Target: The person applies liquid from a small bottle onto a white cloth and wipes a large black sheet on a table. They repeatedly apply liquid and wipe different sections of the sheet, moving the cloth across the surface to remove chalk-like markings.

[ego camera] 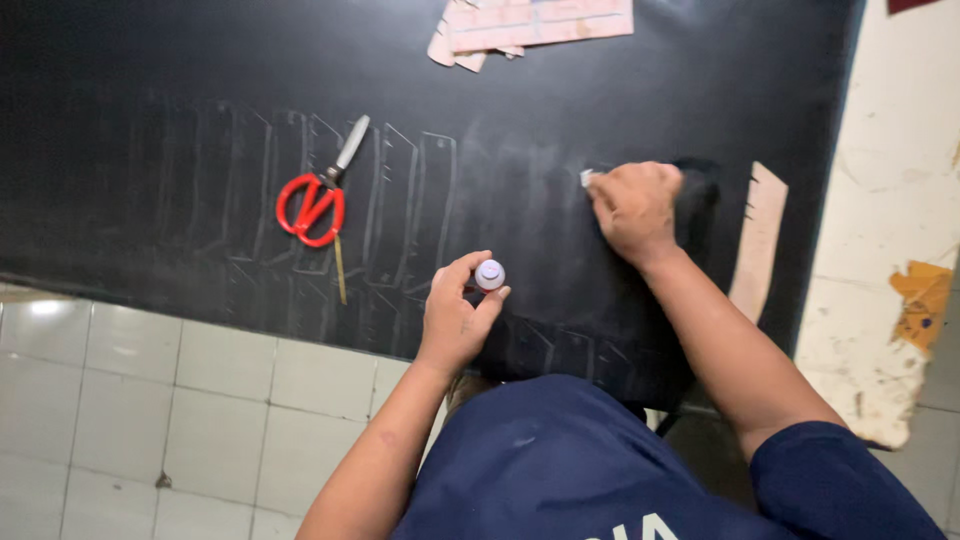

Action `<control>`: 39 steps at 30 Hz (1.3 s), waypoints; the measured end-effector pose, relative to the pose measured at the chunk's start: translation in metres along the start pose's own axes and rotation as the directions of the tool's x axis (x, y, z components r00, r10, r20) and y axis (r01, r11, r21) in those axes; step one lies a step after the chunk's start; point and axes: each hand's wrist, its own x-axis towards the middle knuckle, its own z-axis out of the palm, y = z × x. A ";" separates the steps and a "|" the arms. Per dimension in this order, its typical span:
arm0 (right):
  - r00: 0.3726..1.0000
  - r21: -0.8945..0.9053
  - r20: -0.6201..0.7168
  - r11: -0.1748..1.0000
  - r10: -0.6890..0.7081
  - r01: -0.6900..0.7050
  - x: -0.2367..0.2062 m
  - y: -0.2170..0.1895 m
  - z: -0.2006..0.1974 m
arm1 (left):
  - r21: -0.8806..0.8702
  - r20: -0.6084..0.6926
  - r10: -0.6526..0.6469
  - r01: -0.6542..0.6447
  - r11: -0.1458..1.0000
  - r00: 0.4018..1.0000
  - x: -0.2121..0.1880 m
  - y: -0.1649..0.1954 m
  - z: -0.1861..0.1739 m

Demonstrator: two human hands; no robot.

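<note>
seen from above: left hand (455,315) curled round a small white bottle (489,274), thumb and fingers closed on its sides, round cap facing straight up at the camera, so long axis running near vertical, base hidden in the palm. held just above the near edge of a black sheet (150,80) spread over the work surface. right hand (634,207) further out and to the right, knuckles up, fingers bunched tight and pressed down onto the sheet, pinching a small white piece (587,177) that pokes out on the thumb side; cannot tell what kind of piece, too small and mostly covered. faint chalk outlines (400,205) of long narrow shapes drawn in a row across the sheet, long sides running away from the body. red-handled scissors (318,195) lying flat on those outlines, well left of both hands, blades pointing away and slightly right, handles toward the body. tan strip (757,245) lying lengthwise just right of the right forearm. pale pattern pieces (535,25) stacked at the far edge. white tiled floor (150,400) below the near edge on the left.
</note>
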 end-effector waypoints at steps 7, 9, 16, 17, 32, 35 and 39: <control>0.942 -0.257 -0.215 0.916 0.256 -0.308 0.055 -0.078 0.041 | 0.022 0.039 0.071 -0.072 0.997 0.997 0.049 -0.058 -0.107; 0.927 -0.386 0.165 0.887 0.337 -0.254 0.044 -0.118 0.056 | 0.006 0.044 0.101 -0.101 0.995 0.994 0.066 -0.074 -0.125; 0.632 0.591 0.511 0.296 0.583 -0.750 -0.002 -0.216 0.062 | 0.039 0.043 0.327 -0.329 0.944 0.944 0.119 -0.100 -0.155; 0.629 0.673 0.510 0.183 0.586 -0.716 -0.005 -0.217 0.061 | 0.030 0.055 0.327 -0.329 0.944 0.943 0.123 -0.101 -0.156; 0.579 0.829 0.539 -0.261 0.612 -0.495 -0.032 -0.209 0.050 | -0.013 0.062 0.300 -0.300 0.954 0.952 0.101 -0.107 -0.161; 0.625 0.816 0.538 -0.165 0.565 -0.554 -0.026 -0.210 0.035 | 0.045 -0.074 0.207 -0.205 0.978 0.975 0.066 -0.094 -0.168; 0.641 0.729 0.609 -0.011 0.467 -0.685 -0.024 -0.218 0.010 | -0.301 0.314 0.004 0.095 0.949 0.949 0.032 -0.064 -0.163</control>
